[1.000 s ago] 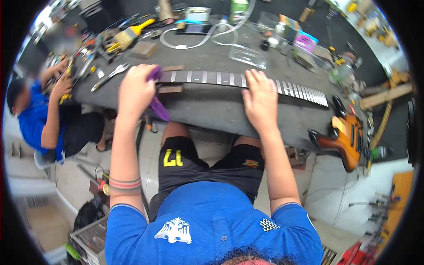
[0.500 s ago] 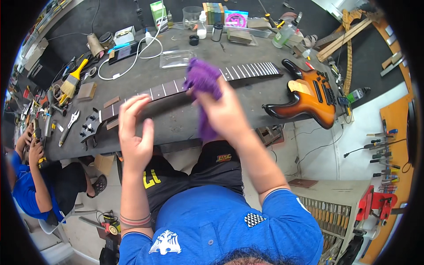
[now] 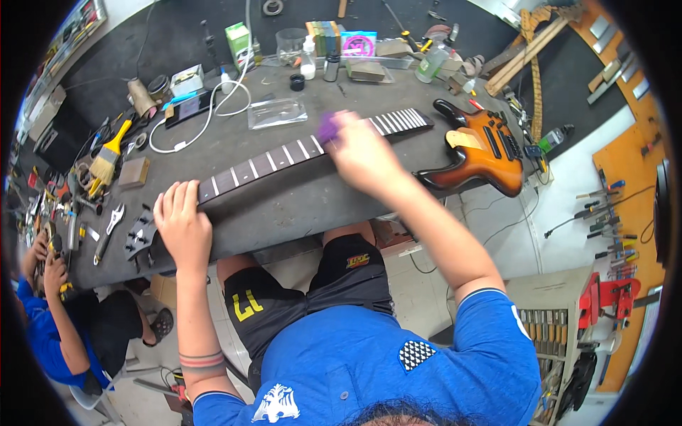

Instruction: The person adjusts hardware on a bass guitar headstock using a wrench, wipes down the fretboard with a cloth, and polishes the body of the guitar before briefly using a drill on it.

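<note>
The left hand (image 3: pixel 183 220) lies over the neck (image 3: pixel 266 163) just short of its headstock (image 3: pixel 140 238), fingers side by side and slightly bent; whether the thumb closes underneath, I cannot tell. The right hand (image 3: pixel 362 153) is bunched around a purple cloth (image 3: pixel 329 130), pressed to the neck's face. The step in hand looks like wiping the board, with the left hand steadying it; the next move seems to call for light, even strokes along it without tugging the neck askew. The neck lies slantwise on the surface (image 3: pixel 298 206), running beneath both hands, its far end beyond the right hand. It is dark, slim and straight, with pale crosswise bars crowding together toward that end and small pale dots between some of them; black tuners stand on the headstock, left of the left hand. Right of the right hand sits a glossy sunburst body (image 3: pixel 501 160), apart from the neck.
</note>
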Available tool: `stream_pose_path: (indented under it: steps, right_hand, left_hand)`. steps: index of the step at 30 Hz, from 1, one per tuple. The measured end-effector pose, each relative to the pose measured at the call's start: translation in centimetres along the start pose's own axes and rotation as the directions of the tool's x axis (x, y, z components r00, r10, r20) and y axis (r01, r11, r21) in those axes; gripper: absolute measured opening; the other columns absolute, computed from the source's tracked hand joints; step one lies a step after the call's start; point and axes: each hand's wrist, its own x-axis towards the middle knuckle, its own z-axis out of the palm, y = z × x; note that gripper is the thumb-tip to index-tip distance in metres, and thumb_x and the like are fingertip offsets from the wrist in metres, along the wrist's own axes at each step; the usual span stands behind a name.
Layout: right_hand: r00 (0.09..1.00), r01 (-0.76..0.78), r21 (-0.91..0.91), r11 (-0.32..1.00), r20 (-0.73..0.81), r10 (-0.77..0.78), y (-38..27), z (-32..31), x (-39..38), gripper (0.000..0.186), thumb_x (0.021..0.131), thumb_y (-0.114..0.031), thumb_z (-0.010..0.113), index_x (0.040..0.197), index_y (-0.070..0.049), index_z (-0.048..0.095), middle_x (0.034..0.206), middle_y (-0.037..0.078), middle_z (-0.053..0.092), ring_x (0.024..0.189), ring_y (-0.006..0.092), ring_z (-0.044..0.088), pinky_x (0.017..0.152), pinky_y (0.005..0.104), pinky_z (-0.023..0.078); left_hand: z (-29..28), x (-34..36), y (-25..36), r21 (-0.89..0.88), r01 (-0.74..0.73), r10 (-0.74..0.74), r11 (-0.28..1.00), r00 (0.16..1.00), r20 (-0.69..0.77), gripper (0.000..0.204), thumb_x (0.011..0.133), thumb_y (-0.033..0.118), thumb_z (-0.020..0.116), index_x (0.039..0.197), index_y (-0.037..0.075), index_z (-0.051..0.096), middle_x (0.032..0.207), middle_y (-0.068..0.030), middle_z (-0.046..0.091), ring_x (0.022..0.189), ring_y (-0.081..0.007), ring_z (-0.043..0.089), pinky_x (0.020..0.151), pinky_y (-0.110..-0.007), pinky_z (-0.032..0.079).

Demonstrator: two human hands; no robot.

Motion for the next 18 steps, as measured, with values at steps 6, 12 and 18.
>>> stream_pose_path:
  steps: [6, 12, 18]
  right_hand:
    - [0.966, 0.257, -0.009, 0.966, 0.044, -0.256, -1.3, 0.6, -0.5, 0.052, 0.096, -0.005, 0.059, 0.146, -0.001, 0.067, 0.156, 0.019, 0.067, 0.152, 0.0368, 0.056, 0.131, 0.0535, 0.035]
    - [0.962, -0.255, -0.824, 0.506, -0.164, 0.218, 20.0, -9.5, 2.9, 0.019, 0.095, -0.016, 0.065, 0.095, -0.005, 0.081, 0.098, 0.017, 0.084, 0.090, 0.0344, 0.082, 0.087, 0.0454, 0.062]
    - [0.978, -0.140, -0.530, 0.836, 0.060, 0.201, 15.3, -2.7, 0.5, 0.030, 0.099, -0.014, 0.060, 0.119, 0.004, 0.073, 0.111, 0.026, 0.081, 0.100, 0.0405, 0.081, 0.100, 0.0560, 0.061]
  left_hand:
    - [0.0, -0.4, -1.1, 0.008, -0.001, 0.001, 1.000, 1.000, -0.015, 0.050, 0.083, -0.004, 0.063, 0.131, 0.008, 0.072, 0.132, -0.0082, 0.074, 0.137, -0.0281, 0.064, 0.124, -0.050, 0.041]
    - [1.1, 0.0, -0.7, -0.008, -0.007, 0.007, 1.000, 0.998, -0.068, 0.050, 0.083, -0.004, 0.064, 0.130, 0.008, 0.073, 0.132, -0.0066, 0.075, 0.136, -0.0273, 0.065, 0.120, -0.048, 0.044]
    - [1.6, -0.4, -0.9, -0.018, -0.007, 0.005, 1.000, 0.994, -0.110, 0.051, 0.081, -0.003, 0.063, 0.129, 0.009, 0.075, 0.131, -0.0075, 0.076, 0.135, -0.0277, 0.067, 0.119, -0.048, 0.046]
